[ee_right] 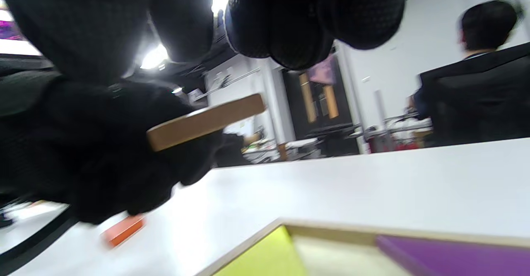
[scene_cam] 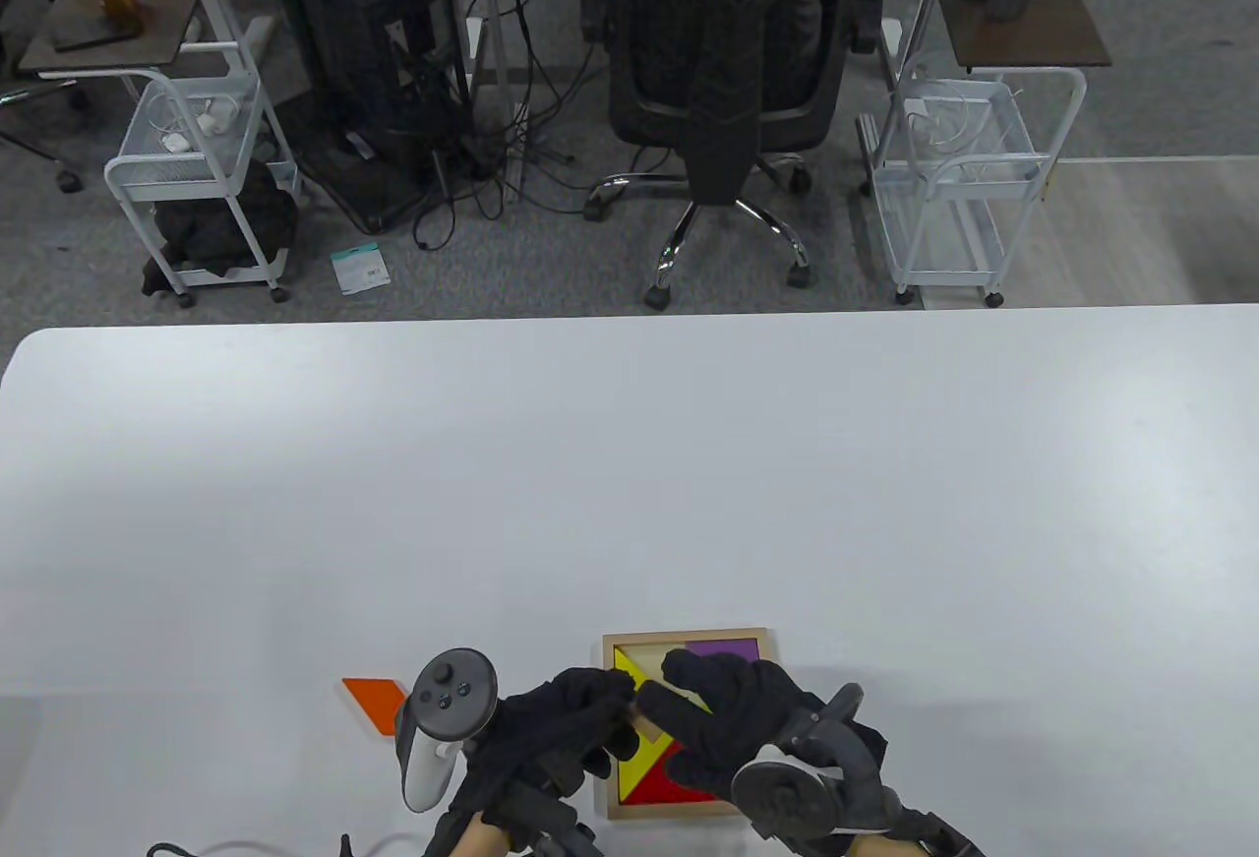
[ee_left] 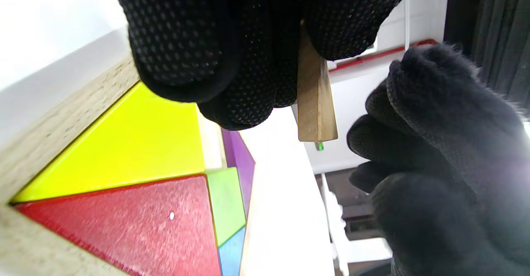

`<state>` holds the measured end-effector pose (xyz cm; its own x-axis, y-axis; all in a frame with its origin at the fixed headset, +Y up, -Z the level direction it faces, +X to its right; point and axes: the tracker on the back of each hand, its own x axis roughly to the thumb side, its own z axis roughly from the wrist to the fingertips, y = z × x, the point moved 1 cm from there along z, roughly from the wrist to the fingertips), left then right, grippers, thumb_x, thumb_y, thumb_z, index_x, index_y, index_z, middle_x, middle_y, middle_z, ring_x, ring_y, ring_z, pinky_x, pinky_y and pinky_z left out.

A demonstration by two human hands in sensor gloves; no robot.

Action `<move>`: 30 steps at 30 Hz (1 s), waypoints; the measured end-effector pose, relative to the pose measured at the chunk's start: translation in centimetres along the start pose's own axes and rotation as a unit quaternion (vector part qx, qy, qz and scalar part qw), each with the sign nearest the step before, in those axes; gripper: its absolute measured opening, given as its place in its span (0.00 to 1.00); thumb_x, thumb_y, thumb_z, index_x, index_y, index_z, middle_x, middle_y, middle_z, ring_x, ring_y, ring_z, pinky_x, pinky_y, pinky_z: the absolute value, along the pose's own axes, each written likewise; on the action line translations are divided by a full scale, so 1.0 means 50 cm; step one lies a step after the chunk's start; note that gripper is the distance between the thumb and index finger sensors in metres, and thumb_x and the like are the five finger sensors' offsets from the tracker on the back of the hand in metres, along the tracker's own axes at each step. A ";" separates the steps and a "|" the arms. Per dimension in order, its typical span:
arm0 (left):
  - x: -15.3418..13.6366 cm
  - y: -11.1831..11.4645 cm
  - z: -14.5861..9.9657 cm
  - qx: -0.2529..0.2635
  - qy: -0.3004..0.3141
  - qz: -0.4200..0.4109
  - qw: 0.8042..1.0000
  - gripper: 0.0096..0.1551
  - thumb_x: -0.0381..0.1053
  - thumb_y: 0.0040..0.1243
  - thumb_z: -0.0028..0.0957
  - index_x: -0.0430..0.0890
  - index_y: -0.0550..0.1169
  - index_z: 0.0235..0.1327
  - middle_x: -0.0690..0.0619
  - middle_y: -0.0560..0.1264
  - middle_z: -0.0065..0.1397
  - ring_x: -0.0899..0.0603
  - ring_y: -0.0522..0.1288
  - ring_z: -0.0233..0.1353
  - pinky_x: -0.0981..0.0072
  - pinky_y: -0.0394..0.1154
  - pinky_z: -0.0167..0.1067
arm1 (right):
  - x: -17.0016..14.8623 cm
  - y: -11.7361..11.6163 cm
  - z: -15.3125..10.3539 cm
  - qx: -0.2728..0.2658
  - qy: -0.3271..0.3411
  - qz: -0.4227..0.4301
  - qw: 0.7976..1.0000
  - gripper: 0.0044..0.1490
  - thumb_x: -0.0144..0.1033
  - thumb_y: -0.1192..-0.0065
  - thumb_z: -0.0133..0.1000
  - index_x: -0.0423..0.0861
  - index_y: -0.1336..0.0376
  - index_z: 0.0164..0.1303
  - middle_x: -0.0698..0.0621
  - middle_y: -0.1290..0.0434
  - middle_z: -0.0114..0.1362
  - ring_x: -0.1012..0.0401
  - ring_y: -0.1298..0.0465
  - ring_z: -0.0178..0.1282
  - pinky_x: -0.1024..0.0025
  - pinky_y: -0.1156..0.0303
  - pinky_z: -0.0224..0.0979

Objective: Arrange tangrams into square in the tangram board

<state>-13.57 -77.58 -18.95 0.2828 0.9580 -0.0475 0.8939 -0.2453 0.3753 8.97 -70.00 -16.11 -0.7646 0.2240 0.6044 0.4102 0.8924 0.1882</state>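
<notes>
The wooden tangram board [scene_cam: 762, 639] lies near the table's front edge, holding yellow [scene_cam: 644, 766], red [scene_cam: 679, 786] and purple [scene_cam: 723, 648] pieces. The left wrist view also shows green [ee_left: 225, 203] and blue [ee_left: 232, 253] pieces in it. My left hand [scene_cam: 625, 700] pinches a thin wood-coloured piece [ee_left: 314, 98] edge-on above the board's left part; its face colour is hidden. That piece [ee_right: 203, 122] also shows in the right wrist view, gripped by the left glove. My right hand [scene_cam: 689, 690] hovers over the board's middle, fingers loosely bent, holding nothing I can see. An orange parallelogram [scene_cam: 376, 700] lies on the table left of the board.
The white table [scene_cam: 629, 483] stretches far beyond the board. Behind it stand a black office chair [scene_cam: 728, 60] and two white wire carts [scene_cam: 197, 178] [scene_cam: 959, 178]. A person in dark clothes [ee_right: 484, 89] appears far off in the right wrist view.
</notes>
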 end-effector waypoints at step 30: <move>0.026 0.035 -0.011 0.026 0.042 0.016 0.999 0.20 0.48 0.63 0.55 0.39 0.80 0.55 0.42 0.86 0.52 0.43 0.90 0.42 0.70 0.89 0.38 | 0.004 -0.024 0.018 0.098 -0.024 -0.054 0.993 0.43 0.57 0.31 0.37 0.53 0.32 0.64 0.48 0.28 0.68 0.53 0.24 0.60 0.61 0.25 0.59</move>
<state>-11.84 -76.70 -17.87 0.2826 0.9583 0.0422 0.9022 -0.2805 0.3276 7.88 -70.70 -16.90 -0.8236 0.1368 0.5504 0.2231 0.9704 0.0926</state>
